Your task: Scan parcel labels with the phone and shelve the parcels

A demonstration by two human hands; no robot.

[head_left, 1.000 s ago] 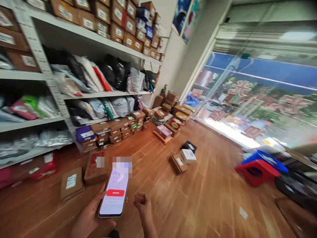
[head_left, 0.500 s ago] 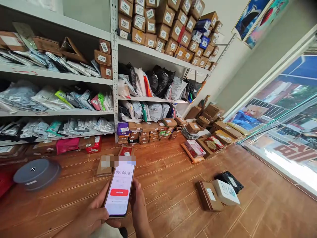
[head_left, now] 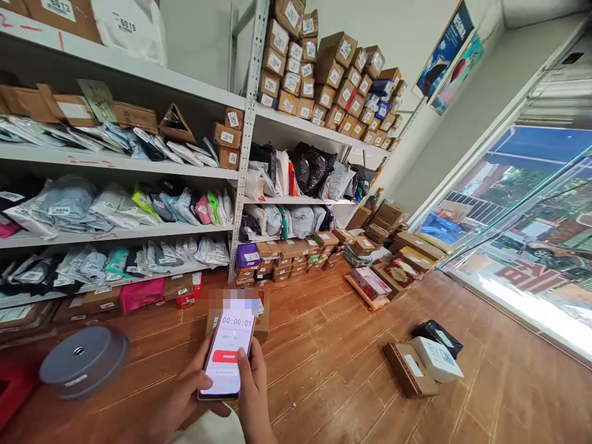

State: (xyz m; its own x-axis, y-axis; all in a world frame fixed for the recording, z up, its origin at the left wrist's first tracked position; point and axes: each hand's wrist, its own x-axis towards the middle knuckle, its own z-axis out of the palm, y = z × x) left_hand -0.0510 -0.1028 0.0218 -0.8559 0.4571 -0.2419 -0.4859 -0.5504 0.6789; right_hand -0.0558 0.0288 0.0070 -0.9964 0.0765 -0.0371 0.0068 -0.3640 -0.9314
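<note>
A smartphone (head_left: 221, 376) with a lit screen lies tilted in front of me, showing a timer at 00:00:01 and a red button. My left hand (head_left: 187, 388) is wrapped round its left side, thumb on the lower left edge. Along the right side rests my right hand (head_left: 253, 382), its thumb over the right end of the red button. A blurred patch covers the phone's top. Just beyond it, cardboard boxes (head_left: 262, 320) sit on the floor, partly hidden.
White metal shelves (head_left: 198, 168) hold bagged parcels and labelled boxes. A grey round base (head_left: 83, 361) stands at left on the wooden floor (head_left: 324, 364). An open-floor group at right has a brown box (head_left: 407, 373), a white box (head_left: 437, 357) and a black bag (head_left: 439, 336). Glass doors (head_left: 531, 246) stand beyond.
My right thumb has moved from the phone's edge onto the screen by the red button. The view has shifted, so shelves and floor boxes appear lower and further right.
</note>
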